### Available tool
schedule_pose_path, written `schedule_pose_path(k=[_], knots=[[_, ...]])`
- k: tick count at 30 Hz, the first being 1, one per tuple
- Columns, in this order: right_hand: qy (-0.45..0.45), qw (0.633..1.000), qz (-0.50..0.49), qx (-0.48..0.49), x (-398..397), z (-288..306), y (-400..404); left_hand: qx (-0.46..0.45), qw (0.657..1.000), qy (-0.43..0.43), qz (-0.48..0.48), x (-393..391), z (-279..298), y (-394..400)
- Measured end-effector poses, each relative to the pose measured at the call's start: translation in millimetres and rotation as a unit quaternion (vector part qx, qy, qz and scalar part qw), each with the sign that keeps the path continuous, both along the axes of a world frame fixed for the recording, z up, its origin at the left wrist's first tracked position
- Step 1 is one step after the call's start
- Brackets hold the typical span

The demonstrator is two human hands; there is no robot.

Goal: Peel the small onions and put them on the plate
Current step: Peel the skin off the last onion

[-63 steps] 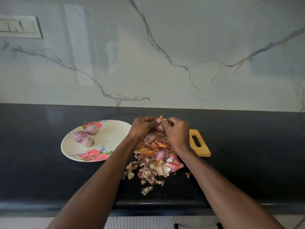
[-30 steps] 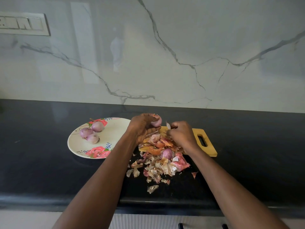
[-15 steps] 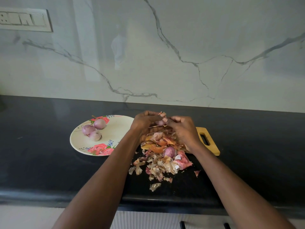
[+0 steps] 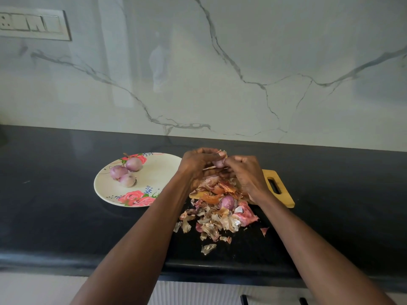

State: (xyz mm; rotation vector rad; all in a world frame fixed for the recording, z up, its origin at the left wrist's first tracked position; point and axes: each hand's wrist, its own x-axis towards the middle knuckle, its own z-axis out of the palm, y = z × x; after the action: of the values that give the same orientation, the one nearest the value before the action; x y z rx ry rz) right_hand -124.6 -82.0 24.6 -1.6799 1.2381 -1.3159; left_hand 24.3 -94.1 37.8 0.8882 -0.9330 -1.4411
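Head view shows both hands raised over the far end of the cutting board (image 4: 284, 190), just short of the counter's (image 4: 55, 212) back edge. The left hand (image 4: 196, 162) is curled round a small onion (image 4: 219, 162), with fingers and thumb closed on it; only a pale purple part of the bulb shows between the two hands. The right hand (image 4: 244, 170) is also curled, its fingertips meeting the onion from the other side in what appears to be a pinch on a flap of skin (image 4: 221, 153) that stands up at the top of the bulb. Whether that flap is fully detached cannot be told.

Finding: the step in hand is peeling, not placing. Three peeled onions (image 4: 125, 172) lie together on the far left part of the floral plate (image 4: 154, 170), which sits on the counter just left of the board. One more onion (image 4: 228, 202) rests in the heap of loose skins (image 4: 215, 216) that spreads from the board toward the counter's front edge; it looks unpeeled or partly peeled, though this is uncertain.

Assessment of the next move: the remaining skin should be drawn off and dropped on the heap, with the left hand's grip kept firm, since a bare bulb is likely slippery. The onion then goes leftward onto open plate surface beside the three there. The onion in the heap would follow.
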Motion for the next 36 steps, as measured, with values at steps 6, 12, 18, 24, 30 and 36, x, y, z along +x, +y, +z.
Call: schedule_pose_path(k=[6, 12, 18, 24, 30, 36], knots=[[0.052, 0.993, -0.079, -0.076, 4, -7, -3, -0.022, 0.999, -0.038, -0.009, -2, -1, 0], [0.132, 0.966, -0.128, -0.184, 4, -12, -4, -0.059, 0.995, -0.079, 0.007, -6, -4, -2], [0.141, 0.961, -0.138, -0.193, 5, -16, -6, -0.058, 0.995, -0.078, 0.012, -7, -7, -2], [0.125, 0.97, -0.125, -0.169, 6, -18, -5, -0.053, 0.997, -0.06, 0.001, -7, -8, -1], [0.074, 0.981, -0.131, -0.126, 1, -14, -6, -0.029, 0.999, -0.013, -0.019, -4, -3, 2], [0.022, 0.989, -0.12, -0.078, -1, -6, -7, -0.007, 0.997, 0.053, -0.055, 3, 0, -2]])
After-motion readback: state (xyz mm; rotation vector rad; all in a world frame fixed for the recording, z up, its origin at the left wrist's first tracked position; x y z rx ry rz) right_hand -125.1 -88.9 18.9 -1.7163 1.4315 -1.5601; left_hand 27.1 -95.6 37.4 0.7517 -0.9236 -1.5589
